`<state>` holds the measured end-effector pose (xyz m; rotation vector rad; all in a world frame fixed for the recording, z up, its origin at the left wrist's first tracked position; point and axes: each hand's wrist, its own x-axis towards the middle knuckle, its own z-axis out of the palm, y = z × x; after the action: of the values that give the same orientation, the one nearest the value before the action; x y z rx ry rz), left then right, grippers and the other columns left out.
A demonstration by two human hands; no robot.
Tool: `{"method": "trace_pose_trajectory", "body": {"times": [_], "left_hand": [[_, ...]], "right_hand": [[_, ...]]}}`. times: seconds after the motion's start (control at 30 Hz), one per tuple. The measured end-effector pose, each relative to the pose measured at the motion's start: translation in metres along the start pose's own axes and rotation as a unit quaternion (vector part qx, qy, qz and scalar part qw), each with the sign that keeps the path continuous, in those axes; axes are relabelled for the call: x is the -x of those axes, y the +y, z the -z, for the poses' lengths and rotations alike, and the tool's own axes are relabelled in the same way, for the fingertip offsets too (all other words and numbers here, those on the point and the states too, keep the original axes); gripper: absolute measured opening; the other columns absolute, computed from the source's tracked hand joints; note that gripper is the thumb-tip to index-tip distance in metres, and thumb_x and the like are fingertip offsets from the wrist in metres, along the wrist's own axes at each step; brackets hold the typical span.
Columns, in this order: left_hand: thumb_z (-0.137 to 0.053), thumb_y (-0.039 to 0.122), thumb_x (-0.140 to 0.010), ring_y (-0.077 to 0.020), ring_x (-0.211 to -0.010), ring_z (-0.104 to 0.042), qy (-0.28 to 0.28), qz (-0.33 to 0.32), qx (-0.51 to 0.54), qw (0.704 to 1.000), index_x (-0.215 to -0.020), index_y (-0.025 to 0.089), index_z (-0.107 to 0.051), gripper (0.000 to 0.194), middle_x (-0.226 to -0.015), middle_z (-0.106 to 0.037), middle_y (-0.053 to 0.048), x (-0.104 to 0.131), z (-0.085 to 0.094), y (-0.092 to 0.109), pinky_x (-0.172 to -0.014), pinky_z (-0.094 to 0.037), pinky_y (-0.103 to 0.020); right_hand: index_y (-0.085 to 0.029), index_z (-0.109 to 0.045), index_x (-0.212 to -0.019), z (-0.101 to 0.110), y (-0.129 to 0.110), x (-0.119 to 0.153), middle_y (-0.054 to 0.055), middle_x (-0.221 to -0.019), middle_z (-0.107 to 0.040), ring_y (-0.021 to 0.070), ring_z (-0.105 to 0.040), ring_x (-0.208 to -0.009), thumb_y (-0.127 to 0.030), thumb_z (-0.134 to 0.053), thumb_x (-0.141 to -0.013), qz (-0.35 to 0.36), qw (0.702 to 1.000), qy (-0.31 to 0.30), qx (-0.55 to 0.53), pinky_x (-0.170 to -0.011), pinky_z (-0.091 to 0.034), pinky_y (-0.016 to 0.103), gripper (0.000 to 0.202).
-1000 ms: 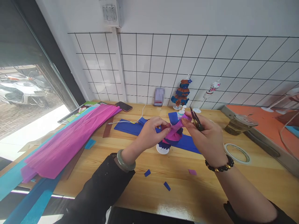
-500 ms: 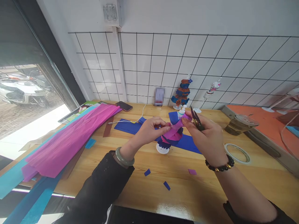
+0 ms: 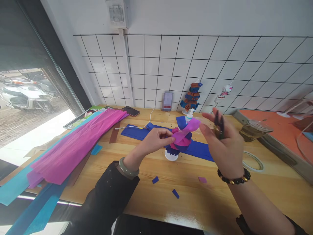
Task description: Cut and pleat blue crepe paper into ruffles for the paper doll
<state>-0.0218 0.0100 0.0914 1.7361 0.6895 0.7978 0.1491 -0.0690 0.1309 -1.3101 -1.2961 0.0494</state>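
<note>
Near part of desk (image 3: 149,204): two blue scraps (image 3: 175,194), one pink scrap (image 3: 202,180) to their right. Left hand (image 3: 157,141) pinches near left end of a purple-pink strip (image 3: 188,128), thumb against fingers. Right hand (image 3: 226,148) grips a dark tool (image 3: 219,125), blurred; its thumb and forefinger spread, just beside the strip's far right end. Strip slants across a pink-and-blue layered figure (image 3: 183,143), upright on a white round base (image 3: 171,156). Behind: long blue paper (image 3: 201,151). Far side, near the wall: brown-and-blue figure (image 3: 192,98).
</note>
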Motion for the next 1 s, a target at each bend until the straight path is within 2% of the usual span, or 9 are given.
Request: {"method": "trace_pose_trajectory", "body": {"times": [0.07, 0.1, 0.17, 0.2, 0.27, 0.4, 0.53, 0.73, 1.0], "left_hand": [[-0.058, 0.038, -0.070, -0.0060, -0.053, -0.042, -0.001, 0.004, 0.033, 0.999, -0.072, 0.012, -0.058, 0.026, -0.062, -0.051, 0.001, 0.000, -0.001, -0.001, -0.046, -0.031, -0.018], [-0.059, 0.037, -0.070, -0.0058, -0.054, -0.042, -0.002, 0.007, 0.047, 0.999, -0.072, 0.012, -0.058, 0.026, -0.062, -0.051, 0.001, 0.000, -0.001, -0.001, -0.046, -0.031, -0.018], [-0.060, 0.036, -0.069, -0.0053, -0.053, -0.042, 0.000, 0.010, 0.070, 0.997, -0.071, 0.012, -0.058, 0.025, -0.063, -0.051, 0.001, 0.000, -0.002, -0.001, -0.046, -0.031, -0.017], [-0.061, 0.036, -0.068, -0.0051, -0.053, -0.042, 0.000, 0.012, 0.080, 0.997, -0.071, 0.012, -0.058, 0.024, -0.063, -0.052, 0.001, 0.001, -0.002, -0.002, -0.046, -0.031, -0.017], [-0.063, 0.034, -0.067, -0.0049, -0.053, -0.043, 0.001, 0.017, 0.096, 0.995, -0.071, 0.012, -0.059, 0.023, -0.063, -0.053, 0.001, 0.001, -0.002, -0.002, -0.046, -0.031, -0.017], [-0.067, 0.030, -0.064, -0.0050, -0.054, -0.046, 0.004, 0.026, 0.122, 0.992, -0.073, 0.011, -0.061, 0.022, -0.064, -0.057, 0.000, 0.002, -0.002, -0.004, -0.049, -0.035, -0.018], [-0.069, 0.029, -0.062, -0.0069, -0.059, -0.052, 0.014, 0.043, 0.160, 0.986, -0.078, 0.011, -0.061, 0.025, -0.070, -0.060, -0.002, 0.003, -0.003, -0.007, -0.052, -0.038, -0.018], [-0.070, 0.025, -0.061, -0.0082, -0.062, -0.055, 0.026, 0.037, 0.194, 0.980, -0.086, 0.011, -0.059, 0.030, -0.072, -0.061, -0.003, 0.005, -0.005, -0.011, -0.054, -0.040, -0.019], [-0.069, 0.022, -0.063, -0.0067, -0.059, -0.055, 0.028, 0.018, 0.204, 0.978, -0.094, 0.013, -0.058, 0.034, -0.069, -0.061, -0.002, 0.007, -0.005, -0.006, -0.054, -0.041, -0.019]], "right_hand": [[-0.022, -0.054, -0.103, 0.008, 0.002, 0.008, 0.005, -0.091, -0.060, 0.0150, -0.055, -0.067, -0.040, -0.056, -0.074, -0.056, 0.998, 0.013, 0.008, -0.058, -0.047, 0.029, 0.034], [-0.021, -0.055, -0.093, 0.012, 0.003, 0.014, 0.003, -0.080, -0.058, 0.0129, -0.051, -0.059, -0.043, -0.055, -0.074, -0.083, 0.996, -0.010, 0.012, -0.052, -0.045, 0.027, 0.029], [-0.020, -0.052, -0.085, 0.020, 0.004, 0.025, 0.002, -0.071, -0.053, 0.0118, -0.046, -0.054, -0.048, -0.045, -0.079, -0.131, 0.983, -0.123, -0.017, -0.046, -0.041, 0.024, 0.030], [-0.020, -0.052, -0.081, 0.023, 0.004, 0.030, 0.003, -0.073, -0.053, 0.0129, -0.048, -0.057, -0.051, -0.038, -0.081, -0.167, 0.971, -0.166, -0.034, -0.047, -0.042, 0.024, 0.034], [-0.020, -0.051, -0.075, 0.026, 0.000, 0.038, 0.003, -0.072, -0.052, 0.0138, -0.050, -0.061, -0.054, -0.035, -0.081, -0.224, 0.944, -0.241, -0.026, -0.049, -0.043, 0.023, 0.038], [-0.019, -0.047, -0.068, 0.026, -0.008, 0.041, -0.002, -0.059, -0.041, 0.0102, -0.039, -0.050, -0.056, -0.037, -0.079, -0.260, 0.901, -0.345, 0.025, -0.044, -0.038, 0.021, 0.040], [-0.018, -0.049, -0.069, 0.024, -0.009, 0.035, -0.003, -0.058, -0.036, 0.0092, -0.035, -0.051, -0.056, -0.037, -0.079, -0.258, 0.893, -0.366, 0.049, -0.043, -0.035, 0.020, 0.040], [-0.018, -0.049, -0.066, 0.021, -0.010, 0.033, -0.004, -0.056, -0.035, 0.0082, -0.031, -0.047, -0.057, -0.037, -0.078, -0.259, 0.895, -0.359, 0.048, -0.040, -0.031, 0.020, 0.043], [-0.017, -0.054, -0.073, 0.020, -0.008, 0.036, -0.002, -0.055, -0.042, 0.0090, -0.036, -0.046, -0.058, -0.035, -0.079, -0.272, 0.888, -0.366, 0.064, -0.042, -0.035, 0.021, 0.045]]}}
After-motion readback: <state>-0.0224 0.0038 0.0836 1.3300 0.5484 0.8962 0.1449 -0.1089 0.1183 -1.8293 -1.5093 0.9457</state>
